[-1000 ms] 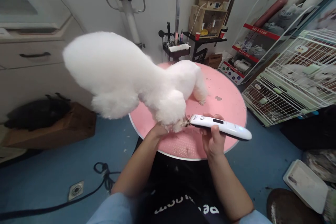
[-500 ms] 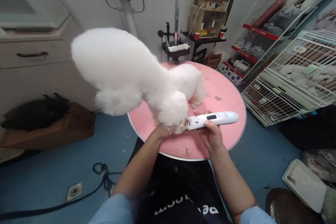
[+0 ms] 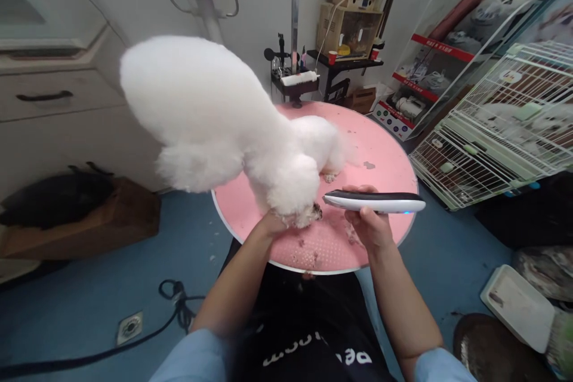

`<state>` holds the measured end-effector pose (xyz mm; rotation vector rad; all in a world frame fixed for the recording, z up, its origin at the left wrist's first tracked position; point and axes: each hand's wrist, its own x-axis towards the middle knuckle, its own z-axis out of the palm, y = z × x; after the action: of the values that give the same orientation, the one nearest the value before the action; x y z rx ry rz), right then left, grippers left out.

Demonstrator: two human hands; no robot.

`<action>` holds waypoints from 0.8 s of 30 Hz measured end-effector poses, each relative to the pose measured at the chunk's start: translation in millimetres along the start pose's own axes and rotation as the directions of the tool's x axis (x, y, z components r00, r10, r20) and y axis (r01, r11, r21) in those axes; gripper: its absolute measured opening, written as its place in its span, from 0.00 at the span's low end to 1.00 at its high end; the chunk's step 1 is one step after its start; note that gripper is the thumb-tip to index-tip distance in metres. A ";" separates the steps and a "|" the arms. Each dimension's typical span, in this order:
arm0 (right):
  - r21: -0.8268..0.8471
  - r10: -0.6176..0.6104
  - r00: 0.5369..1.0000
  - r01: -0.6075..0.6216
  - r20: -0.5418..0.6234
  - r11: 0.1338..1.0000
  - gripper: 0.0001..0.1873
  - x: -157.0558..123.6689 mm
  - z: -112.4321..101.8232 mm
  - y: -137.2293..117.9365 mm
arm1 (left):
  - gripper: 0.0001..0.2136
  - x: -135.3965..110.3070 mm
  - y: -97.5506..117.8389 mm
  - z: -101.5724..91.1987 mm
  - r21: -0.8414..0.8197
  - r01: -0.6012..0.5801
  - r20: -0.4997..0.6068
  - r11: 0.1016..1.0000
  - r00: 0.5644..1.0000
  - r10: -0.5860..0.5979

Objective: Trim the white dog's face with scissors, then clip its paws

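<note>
A fluffy white dog point(image 3: 197, 95) stands on the round pink grooming table point(image 3: 385, 155), its head toward the left. My left hand point(image 3: 274, 224) is closed around its front paw point(image 3: 308, 215), with the fingers mostly hidden by fur. The paw's tip looks dark and dirty. In my right hand point(image 3: 370, 225) is a white and black hair clipper point(image 3: 376, 200), turned on its side with a small blue light at its rear end. Its blade end points left, a short gap away from the paw. Fur clippings point(image 3: 316, 258) lie on the table near its front edge.
Behind the table a metal post rises beside a tool tray point(image 3: 295, 85). A wire cage point(image 3: 505, 113) with white animals inside stands at the right. A drawer cabinet point(image 3: 58, 125) is at the left, and a black cable point(image 3: 179, 304) lies on the floor.
My right hand has drawn the clipper rightward, off the paw, and rolled it so its side shows. My left hand still holds the paw. The view has shifted slightly.
</note>
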<state>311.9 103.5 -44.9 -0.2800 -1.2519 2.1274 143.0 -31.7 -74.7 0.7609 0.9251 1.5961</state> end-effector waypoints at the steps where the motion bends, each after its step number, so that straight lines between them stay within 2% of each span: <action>1: -0.058 -0.032 0.999 0.034 0.036 0.998 0.24 1.9 2.3 -4.3 | 0.25 -0.1 2.4 2.4 -0.002 0.005 -0.002 1.000 1.000 -0.005; 3: -0.207 -0.029 0.983 0.067 0.181 0.976 0.21 3.1 5.8 -12.7 | 0.20 -0.9 5.4 4.5 0.024 0.027 -0.039 0.999 0.999 -0.026; 5: -0.312 -0.019 0.946 0.125 0.323 0.942 0.17 2.6 7.2 -20.8 | 0.19 -1.9 6.1 3.2 0.042 0.044 -0.078 0.998 0.996 -0.040; 8: -0.350 -0.038 0.891 0.217 0.453 0.911 0.17 3.6 5.7 -30.4 | 0.21 -1.6 4.9 -1.2 0.029 0.011 -0.096 1.000 0.995 -0.008; 9: -0.358 -0.010 0.860 0.223 0.511 0.907 0.18 4.8 4.4 -32.2 | 0.21 -1.0 4.4 -2.3 0.019 -0.029 -0.125 0.999 0.992 0.031; 12: -0.375 0.109 0.716 0.224 0.690 0.900 0.20 7.9 -0.4 -33.7 | 0.21 1.1 3.5 -3.6 0.008 -0.097 -0.197 0.995 0.975 0.097; 13: -0.355 0.102 0.710 0.219 0.697 0.909 0.20 8.2 -1.9 -33.2 | 0.21 1.7 3.5 -3.2 0.006 -0.080 -0.188 0.997 0.979 0.080; 14: -0.323 0.054 0.742 0.223 0.668 0.920 0.19 7.9 -3.0 -32.5 | 0.20 2.4 3.8 -2.5 0.005 -0.054 -0.164 0.999 0.985 0.054; 16: -0.280 -0.087 0.855 0.261 0.511 0.924 0.19 6.7 -4.3 -31.1 | 0.18 3.7 4.8 -0.6 -0.011 -0.008 -0.109 1.000 0.994 0.006; 17: -0.288 -0.135 0.888 0.282 0.439 0.915 0.19 6.2 -4.7 -30.7 | 0.17 4.4 5.4 0.2 -0.024 -0.006 -0.098 1.000 0.995 0.003; 18: -0.311 -0.162 0.901 0.301 0.403 0.902 0.19 5.9 -5.1 -30.7 | 0.16 5.0 5.9 0.7 -0.029 -0.009 -0.092 1.000 0.996 0.006; 19: -0.341 -0.165 0.897 0.319 0.411 0.884 0.19 5.9 -5.7 -30.9 | 0.15 5.6 6.2 0.7 -0.025 -0.013 -0.086 1.000 0.996 0.011; 22: -0.410 -0.091 0.845 0.346 0.527 0.844 0.19 6.9 -9.1 -32.5 | 0.13 6.5 5.2 -2.0 0.009 -0.010 -0.062 1.000 0.998 0.011; 24: -0.405 -0.100 0.834 0.365 0.543 0.839 0.21 7.7 -11.2 -33.7 | 0.12 6.7 3.5 -4.4 0.026 -0.008 -0.043 1.000 0.999 0.010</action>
<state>325.6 127.5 -21.3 0.2439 -2.0261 1.6716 136.1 -26.3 -73.7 0.7521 0.9770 1.6168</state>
